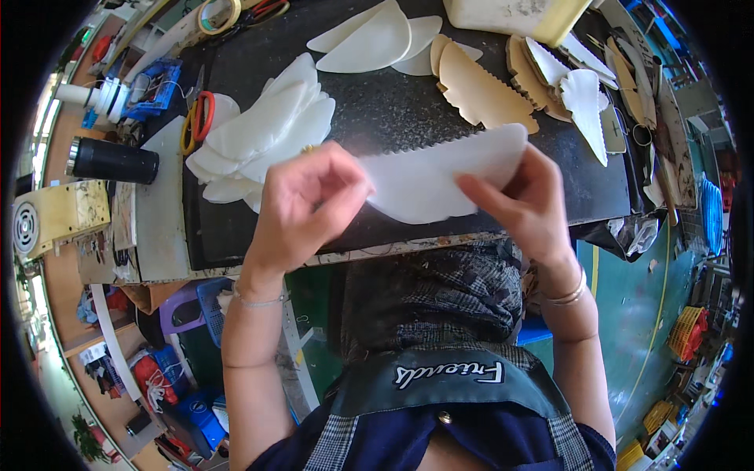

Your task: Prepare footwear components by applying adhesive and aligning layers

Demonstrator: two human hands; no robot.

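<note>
A thin white half-moon sheet with a fine scalloped upper edge is stretched between my hands, over the near side of a black work mat. My left hand pinches its left end between thumb and fingertips. At the other end my right hand grips it, thumb in front and fingers behind. Beyond my left hand lies a fanned stack of white curved sheets. Past the held sheet rest tan scalloped pieces and a narrow white toothed piece. Smooth-edged white half-moons lie at the back.
Scissors with a red and yellow handle sit left of the stack. Farther left lies a black bottle. A tape roll is at the back left, a cream container at the back right. The table's front edge runs below my hands.
</note>
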